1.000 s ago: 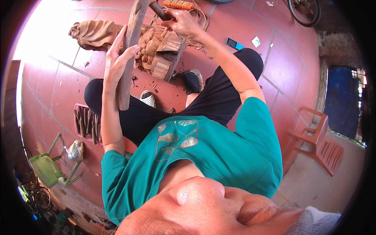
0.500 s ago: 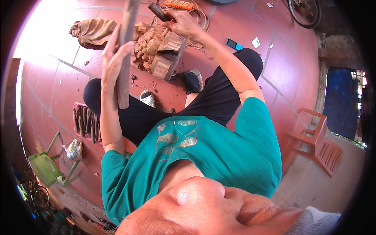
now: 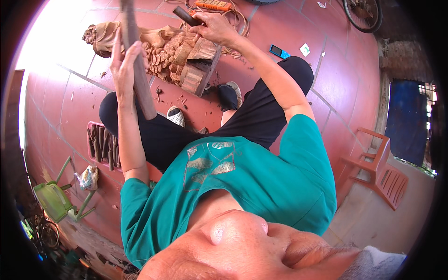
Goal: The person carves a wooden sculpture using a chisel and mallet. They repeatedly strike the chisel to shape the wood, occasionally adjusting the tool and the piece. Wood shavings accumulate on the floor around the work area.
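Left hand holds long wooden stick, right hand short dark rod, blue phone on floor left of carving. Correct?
No: head view shows the blue phone on the floor right of the carving. The left hand holds the long wooden stick and the right hand the short dark rod, as you said.

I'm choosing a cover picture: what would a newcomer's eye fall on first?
Probably the carved wooden figure, lying on the red-tiled floor at upper left of centre. Next come the long wooden bat in the left hand and the dark handle in the right hand, above the bright teal shirt.
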{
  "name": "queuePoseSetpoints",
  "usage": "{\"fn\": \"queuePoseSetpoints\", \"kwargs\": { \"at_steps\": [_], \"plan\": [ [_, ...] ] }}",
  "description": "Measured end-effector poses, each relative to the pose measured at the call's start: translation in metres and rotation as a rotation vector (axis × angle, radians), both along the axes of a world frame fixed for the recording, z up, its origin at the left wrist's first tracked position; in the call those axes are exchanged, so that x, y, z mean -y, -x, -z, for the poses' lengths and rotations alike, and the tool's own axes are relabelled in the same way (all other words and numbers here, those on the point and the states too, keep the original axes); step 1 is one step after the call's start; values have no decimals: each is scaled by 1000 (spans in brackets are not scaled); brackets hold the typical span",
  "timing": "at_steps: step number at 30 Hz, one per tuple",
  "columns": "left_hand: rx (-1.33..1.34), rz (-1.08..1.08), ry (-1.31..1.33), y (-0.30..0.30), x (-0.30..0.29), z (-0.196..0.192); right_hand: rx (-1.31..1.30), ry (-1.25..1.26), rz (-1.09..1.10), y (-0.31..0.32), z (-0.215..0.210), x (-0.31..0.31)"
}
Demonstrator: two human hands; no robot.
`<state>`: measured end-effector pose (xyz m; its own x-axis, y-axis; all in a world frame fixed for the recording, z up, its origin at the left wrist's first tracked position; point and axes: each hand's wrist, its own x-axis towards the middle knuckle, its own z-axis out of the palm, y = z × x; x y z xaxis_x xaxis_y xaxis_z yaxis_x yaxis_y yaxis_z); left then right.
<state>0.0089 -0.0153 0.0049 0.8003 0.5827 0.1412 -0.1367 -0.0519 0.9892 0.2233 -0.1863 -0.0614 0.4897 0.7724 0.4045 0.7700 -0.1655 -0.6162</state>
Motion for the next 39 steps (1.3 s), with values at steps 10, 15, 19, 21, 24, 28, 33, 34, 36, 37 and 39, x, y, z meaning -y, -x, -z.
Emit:
{"fn": "queuePoseSetpoints", "kwargs": {
  "at_steps": [10,15,19,21,24,28,33,34,36,37,39],
  "plan": [
    [-131,168,0,5,3,0,-314,9,12,2,-18,11],
    [83,-47,3,-1,-2,0,-99,22,20,-2,0,4],
    [-325,324,-135,-4,-2,14,215,220,84,-5,1,7],
    [-272,308,-135,-4,0,23,6,172,70,-12,9,16],
    [-194,192,-103,0,-6,11,-212,16,111,-13,-4,22],
    [-135,3,15,-1,-9,2,-291,8,147,-8,-18,31],
    [-88,-9,49,-1,-10,3,-142,23,131,-19,6,27],
    [-99,-11,49,0,-10,3,-83,38,143,-19,9,27],
    [-121,-12,52,1,-9,4,-281,66,136,-24,15,32],
    [-139,-18,38,2,-10,5,-379,82,134,-28,17,37],
    [-174,-27,11,2,-11,7,-368,182,103,-38,24,50]
  ]
}}
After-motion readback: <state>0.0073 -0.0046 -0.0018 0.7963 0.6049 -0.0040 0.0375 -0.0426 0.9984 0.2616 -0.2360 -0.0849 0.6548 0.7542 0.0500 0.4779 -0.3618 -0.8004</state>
